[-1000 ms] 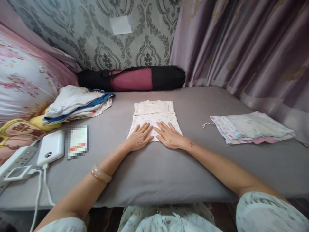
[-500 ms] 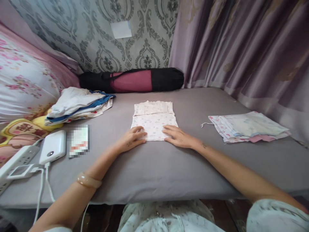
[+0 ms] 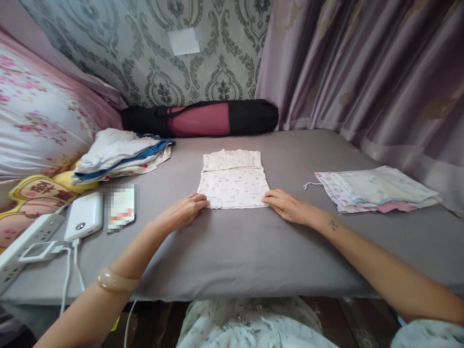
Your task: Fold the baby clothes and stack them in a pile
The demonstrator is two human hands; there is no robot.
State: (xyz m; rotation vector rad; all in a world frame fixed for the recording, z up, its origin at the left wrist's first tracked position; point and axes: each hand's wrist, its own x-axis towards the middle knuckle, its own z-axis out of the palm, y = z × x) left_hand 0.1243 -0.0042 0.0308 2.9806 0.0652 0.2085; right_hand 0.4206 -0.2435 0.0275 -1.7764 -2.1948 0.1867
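A small white garment (image 3: 234,188) with a faint printed pattern lies on the grey sheet in front of me, its far part folded over in a band with a wavy far edge. The near left corner is pinched by my left hand (image 3: 188,209), with the fingers closed together. At the near right corner, my right hand (image 3: 288,205) has its fingers closed on the edge in the same way. Both thumbs are mostly hidden. The cloth lies flat between the two hands.
A stack of folded clothes (image 3: 377,188) lies at the right, another clothes pile (image 3: 123,154) at the left. Nearer on the left are a white power bank (image 3: 85,217), a power strip (image 3: 31,251) with cables, and a blurred packet (image 3: 121,208). A black-and-maroon bag (image 3: 199,118) lies along the wall.
My hands have moved apart, from lying on the garment's near part with fingers spread to its two near corners, where the fingers are now closed. The view has shifted slightly.
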